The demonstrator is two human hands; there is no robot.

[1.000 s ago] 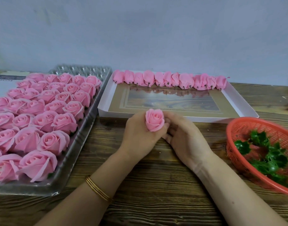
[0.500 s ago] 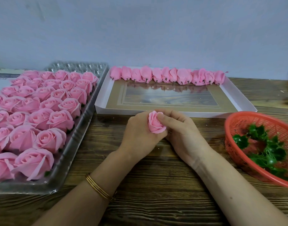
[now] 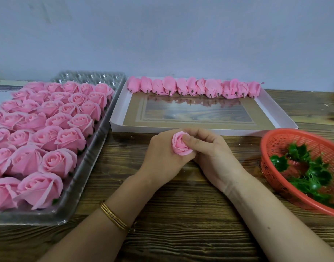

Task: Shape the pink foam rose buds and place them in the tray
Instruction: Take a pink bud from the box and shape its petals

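A pink foam rose bud [image 3: 179,144] sits between both hands above the wooden table, just in front of the white tray [image 3: 275,112]. My left hand [image 3: 160,157] cups it from the left and below. My right hand [image 3: 211,154] presses its thumb onto the bud's right side. Along the white tray's far edge lies a row of several shaped pink buds [image 3: 194,88], stems pointing toward me. A clear plastic tray [image 3: 90,157] at the left holds several open pink roses [image 3: 49,129].
A red mesh basket [image 3: 270,148] with green plastic calyxes [image 3: 306,167] stands at the right, close to my right forearm. The wall runs behind the trays. Papers lie at the far left behind the plastic tray.
The bud has been turned from facing me to tilted left, and my right thumb has come onto its side. Both hands stay in about the same place.
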